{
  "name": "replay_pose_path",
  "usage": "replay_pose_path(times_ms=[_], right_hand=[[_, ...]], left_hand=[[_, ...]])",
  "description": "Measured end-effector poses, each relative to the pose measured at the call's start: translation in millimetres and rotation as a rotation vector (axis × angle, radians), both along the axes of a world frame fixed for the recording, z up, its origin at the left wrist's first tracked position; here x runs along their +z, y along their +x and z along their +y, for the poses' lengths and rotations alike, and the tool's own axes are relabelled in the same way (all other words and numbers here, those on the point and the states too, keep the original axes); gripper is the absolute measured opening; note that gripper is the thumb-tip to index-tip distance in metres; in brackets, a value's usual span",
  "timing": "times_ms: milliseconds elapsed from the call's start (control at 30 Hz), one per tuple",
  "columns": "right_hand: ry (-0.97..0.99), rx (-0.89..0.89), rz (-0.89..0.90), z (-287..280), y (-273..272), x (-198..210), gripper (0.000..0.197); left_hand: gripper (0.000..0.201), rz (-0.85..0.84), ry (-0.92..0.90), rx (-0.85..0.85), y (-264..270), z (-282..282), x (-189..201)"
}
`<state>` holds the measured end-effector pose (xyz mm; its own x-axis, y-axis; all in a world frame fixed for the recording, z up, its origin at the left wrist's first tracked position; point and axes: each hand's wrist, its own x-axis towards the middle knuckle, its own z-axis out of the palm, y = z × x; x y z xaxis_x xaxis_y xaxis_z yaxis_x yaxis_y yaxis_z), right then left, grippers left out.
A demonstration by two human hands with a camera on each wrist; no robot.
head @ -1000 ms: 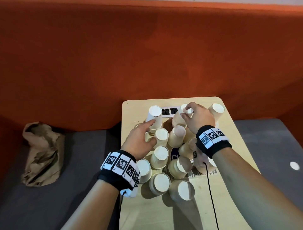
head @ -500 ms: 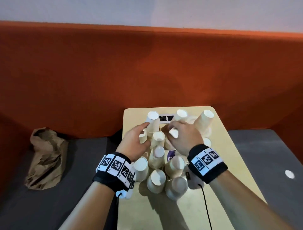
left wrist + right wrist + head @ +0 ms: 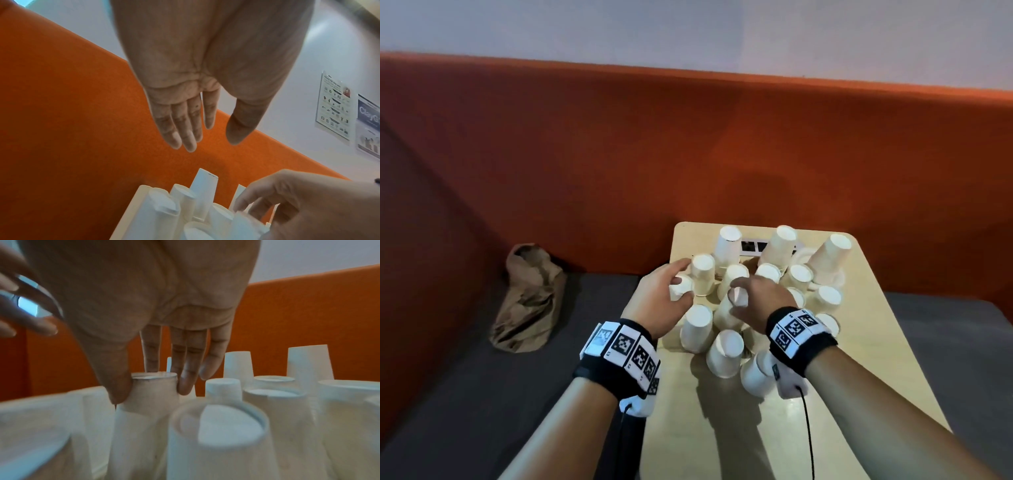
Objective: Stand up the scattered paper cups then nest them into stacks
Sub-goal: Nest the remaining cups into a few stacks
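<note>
I see a small wooden table carrying a tight cluster of white paper cups, nearly all bottom-up. My right hand sits over the middle of the cluster and pinches one cup, the gripped cup: thumb on its left side, fingers on its far side, right at the upturned base. That cup stands bottom-up among its neighbours and its lower part looks seated on another cup, though the wrist view is blurred there. My left hand hovers at the cluster's left edge, fingers straight and close together, thumb spread a bit, holding nothing; in the left wrist view the palm is flat and the fingertips are clear of the cups below. From the head view its fingertips are just beside a short cup at the table's left edge, and I cannot tell whether they touch. Taller stacks stand at the table's far side: one far left, one in the middle, one far right and tilted. A strip with dark squares lies on the table between the far stacks. Both wrists wear black bands with printed markers. A thin black cable runs from the right wrist over the table's near part. Left of the table, a crumpled brown paper bag lies on a grey seat with an orange backrest behind it. Posters hang on the wall in the left wrist view.
</note>
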<state>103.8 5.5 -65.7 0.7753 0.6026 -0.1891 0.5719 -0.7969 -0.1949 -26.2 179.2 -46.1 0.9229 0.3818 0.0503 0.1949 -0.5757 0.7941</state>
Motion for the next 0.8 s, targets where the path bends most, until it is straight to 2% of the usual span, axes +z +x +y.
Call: replay_pose_path(times_ms=[133, 233, 300, 400, 467, 633, 800], right_hand=[[0.151, -0.086, -0.022, -20, -2, 31, 0.049], [0.411, -0.194, 0.01, -45, -3, 55, 0.044], [0.708, -0.277, 0.123, -61, -6, 68, 0.038], [1.008, -0.325, 0.419, -78, -11, 77, 0.037], [1.055, -0.34, 0.556, -86, -13, 75, 0.04], [1.08, -0.363, 0.662, -99, -17, 65, 0.049], [1.14, -0.397, 0.685, -104, -22, 54, 0.034]], left_hand=[[0.051, -0.042, -0.017, 0.026, -4, -5, 8], [0.024, -0.099, -0.016, 0.043, -1, -13, 13], [0.005, -0.14, -0.028, 0.034, 1, -21, 17], [0.013, -0.2, -0.072, -0.011, 5, -37, 24], [0.017, -0.23, -0.094, -0.04, 9, -46, 28], [0.025, -0.235, -0.168, -0.128, 10, -60, 37], [0.034, -0.189, -0.19, -0.157, 13, -69, 32]])
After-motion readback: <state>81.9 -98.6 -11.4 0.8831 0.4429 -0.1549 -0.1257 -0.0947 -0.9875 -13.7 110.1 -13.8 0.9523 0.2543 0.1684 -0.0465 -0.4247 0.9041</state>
